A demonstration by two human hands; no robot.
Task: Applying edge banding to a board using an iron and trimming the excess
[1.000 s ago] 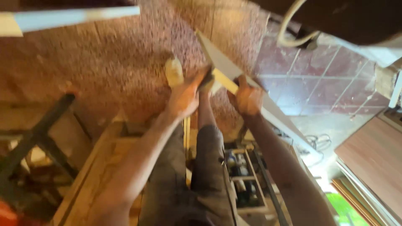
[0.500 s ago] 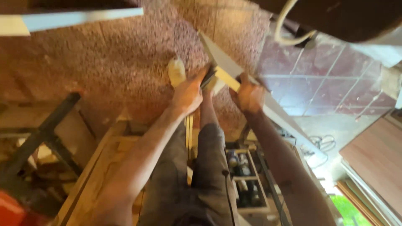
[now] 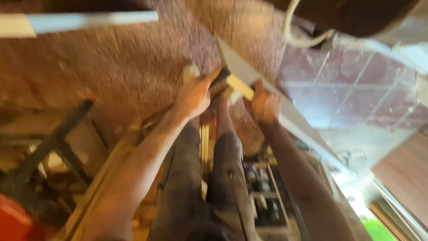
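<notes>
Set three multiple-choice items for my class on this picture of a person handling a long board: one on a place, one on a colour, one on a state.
1. Where is the tiled floor?
A. right of the long board
B. left of it
C. not in view

2. What colour is the thing in the bottom left corner?
A. blue
B. red
C. white

3. How does the right hand stand to the board?
A. far off
B. on it
C. in a pocket

Key: 1 A, tiles lie right of it; 2 B, it shows red; 3 B, it grips the board, as the left hand holds a pale stick.
</notes>
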